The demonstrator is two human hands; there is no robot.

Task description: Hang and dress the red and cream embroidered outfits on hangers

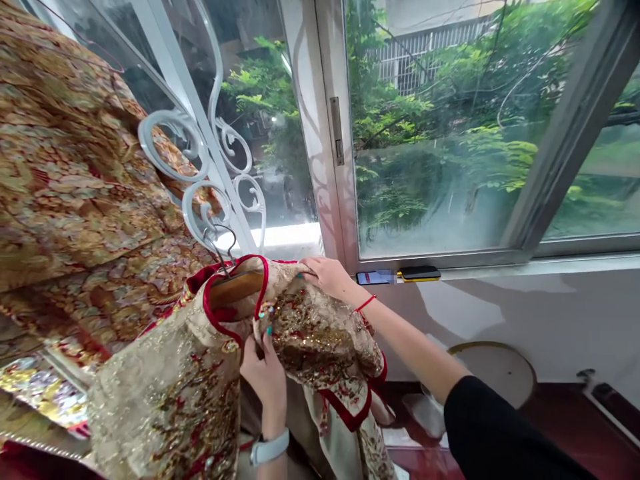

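An embroidered beige jacket (165, 380) with gold sequins and red trim hangs on a hanger (226, 250) by a dark wire hook. Its front is parted, showing the lining. Below the collar, my left hand (264, 373), with a pale watch on the wrist, pinches the jacket's front edge near the neckline. Up on the shoulder seam, my right hand (327, 277) has its fingers closed over the fabric; a red cord circles that wrist. The fingertips of my right hand are partly hidden behind the cloth.
White scrolled metalwork (200, 173) stands behind the hanger. Patterned gold-brown fabric (75, 167) hangs at left. Two phones lie on the window sill, one dark (420, 273) and one with a lit screen (375, 277). A round cream object (495, 373) leans low against the wall.
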